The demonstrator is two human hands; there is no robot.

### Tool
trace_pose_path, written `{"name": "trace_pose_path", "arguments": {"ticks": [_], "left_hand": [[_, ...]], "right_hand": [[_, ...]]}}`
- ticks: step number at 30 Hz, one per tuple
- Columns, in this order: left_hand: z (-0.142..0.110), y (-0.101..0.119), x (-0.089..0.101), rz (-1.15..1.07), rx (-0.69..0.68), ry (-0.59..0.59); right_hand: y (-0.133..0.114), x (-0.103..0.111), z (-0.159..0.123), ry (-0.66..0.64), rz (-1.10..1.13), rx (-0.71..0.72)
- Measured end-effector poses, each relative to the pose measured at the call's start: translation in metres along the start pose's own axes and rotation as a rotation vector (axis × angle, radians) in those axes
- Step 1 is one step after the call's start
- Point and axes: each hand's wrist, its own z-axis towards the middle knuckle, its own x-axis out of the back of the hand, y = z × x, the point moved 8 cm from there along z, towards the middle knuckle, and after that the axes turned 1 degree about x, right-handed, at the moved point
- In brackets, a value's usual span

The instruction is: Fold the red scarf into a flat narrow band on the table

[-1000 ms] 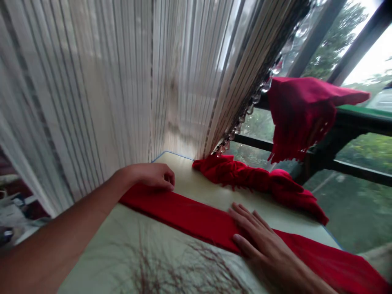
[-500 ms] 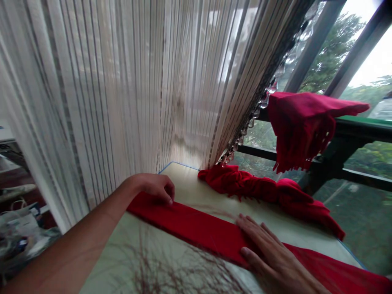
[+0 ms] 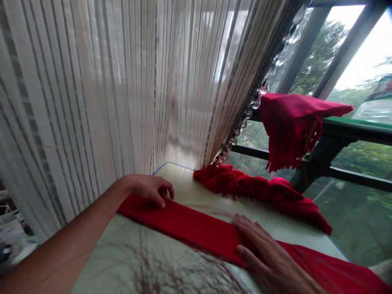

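A long red scarf (image 3: 190, 222), folded into a flat strip, lies across the pale table (image 3: 122, 249). At its far left end is my left hand (image 3: 150, 191), bent at the wrist, thumb tip on the cloth and fingers curved, with a gap between thumb and fingers. My right hand (image 3: 263, 249) rests flat on the strip farther right, fingers stretched out, hiding part of the cloth. Behind the strip, a crumpled red fringed scarf (image 3: 245, 183) lies along the table's far right edge.
A sheer striped curtain (image 3: 122, 90) with a beaded trim (image 3: 232, 139) hangs over the table's back left. Another red fringed scarf (image 3: 290, 126) drapes over a dark rail (image 3: 343, 130) by the window. Blurred strands of hair (image 3: 171, 273) cross the lower view.
My left thumb and fingers have parted a little at the scarf's end. The right hand stays flat on the cloth. The whole view has shifted slightly.
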Motion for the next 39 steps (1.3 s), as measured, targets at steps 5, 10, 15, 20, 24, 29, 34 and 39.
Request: {"name": "trace_pose_path", "arguments": {"ticks": [5,10,15,20,24,29,34,39], "left_hand": [[0.011,0.04,-0.014,0.095,-0.1,0.14],[0.016,0.054,-0.043,0.345,-0.075,0.319],[-0.008,0.029,-0.063,0.394,0.066,0.331],[-0.017,0.028,-0.065,0.435,0.044,0.296],[-0.009,0.056,-0.068,0.436,-0.036,0.246],[-0.006,0.094,-0.09,0.391,-0.247,0.141],[-0.007,0.096,-0.097,0.365,-0.306,0.161],[-0.009,0.105,-0.103,0.279,-0.431,0.161]], "right_hand": [[-0.002,-0.008,0.002,-0.152,0.019,-0.001],[0.001,-0.014,0.006,-0.196,0.023,-0.008],[-0.002,-0.014,0.006,-0.157,0.035,0.029],[-0.009,-0.012,0.006,-0.227,0.007,0.014],[-0.015,-0.008,0.007,-0.26,0.014,0.022],[-0.028,-0.002,0.008,-0.238,0.005,0.094],[-0.044,-0.007,0.007,-0.26,0.026,0.187],[-0.05,-0.016,0.006,-0.304,0.046,0.203]]}}
